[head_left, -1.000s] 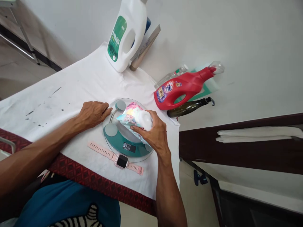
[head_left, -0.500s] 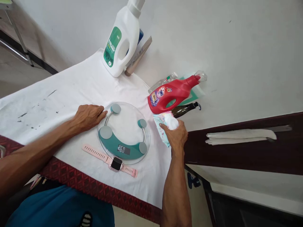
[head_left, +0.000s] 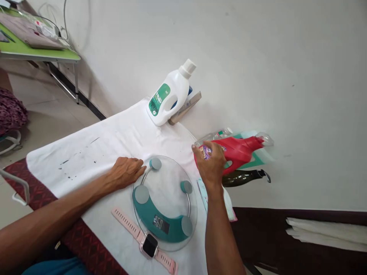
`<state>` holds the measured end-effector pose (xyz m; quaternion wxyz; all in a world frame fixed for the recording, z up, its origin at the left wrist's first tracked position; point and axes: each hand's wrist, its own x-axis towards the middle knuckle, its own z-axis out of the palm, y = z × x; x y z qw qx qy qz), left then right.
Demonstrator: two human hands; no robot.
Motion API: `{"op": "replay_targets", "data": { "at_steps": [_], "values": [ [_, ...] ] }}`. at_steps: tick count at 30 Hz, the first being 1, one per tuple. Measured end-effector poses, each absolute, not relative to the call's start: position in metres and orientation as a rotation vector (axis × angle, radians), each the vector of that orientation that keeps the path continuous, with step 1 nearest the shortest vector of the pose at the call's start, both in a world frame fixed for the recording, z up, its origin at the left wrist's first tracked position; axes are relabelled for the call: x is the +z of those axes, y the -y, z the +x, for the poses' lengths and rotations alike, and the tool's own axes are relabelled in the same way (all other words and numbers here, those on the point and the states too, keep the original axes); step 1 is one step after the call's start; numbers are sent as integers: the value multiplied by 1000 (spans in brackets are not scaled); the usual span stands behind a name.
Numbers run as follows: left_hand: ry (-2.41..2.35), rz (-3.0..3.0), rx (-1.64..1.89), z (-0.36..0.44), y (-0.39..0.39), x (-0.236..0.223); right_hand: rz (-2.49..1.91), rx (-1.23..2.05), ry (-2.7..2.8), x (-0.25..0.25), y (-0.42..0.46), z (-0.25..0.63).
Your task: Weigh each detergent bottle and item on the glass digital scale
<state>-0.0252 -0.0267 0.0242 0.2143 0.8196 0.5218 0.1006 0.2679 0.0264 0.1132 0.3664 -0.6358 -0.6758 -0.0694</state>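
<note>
White cloth (head_left: pixel 86 152) is edged by a dark red border on the near left, and a wide stretch of open room is given between its left corner and the left hand (head_left: pixel 127 172). That hand is set down, loosely curled, just beside the rim of the one glass scale (head_left: pixel 156 217); what lies under the palm cannot be told. Four round pads are counted on the scale, and one pink watch (head_left: pixel 149 245) is laid along its near edge. Four bottles are counted: one white bottle (head_left: pixel 173 89) is stood at the far edge, then one clear bottle (head_left: pixel 212 136), one red bottle (head_left: pixel 239 151) and one dark bottle (head_left: pixel 241 178) are grouped at the right edge. The red bottle's lower end is covered by the right hand (head_left: pixel 212 162), well apart from the left; how firmly it is gripped cannot be told. One soft packet (head_left: pixel 229 206) is partly hidden by the right forearm.
</note>
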Motion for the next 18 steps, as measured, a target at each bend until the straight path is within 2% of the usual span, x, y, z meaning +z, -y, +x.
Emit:
{"op": "replay_targets", "data": {
  "at_steps": [2,4,11,18],
  "values": [
    [-1432,2265,281,-25,27,25,-1620,122,1574,110,-72,245],
    [-1427,2250,267,-25,27,27,-1629,272,1406,107,-116,230],
    [-1408,2241,165,-23,25,36,-1744,271,1093,100,-235,222],
    [-1396,2239,159,-20,23,33,-1738,306,1074,79,-296,217]
  ]
}}
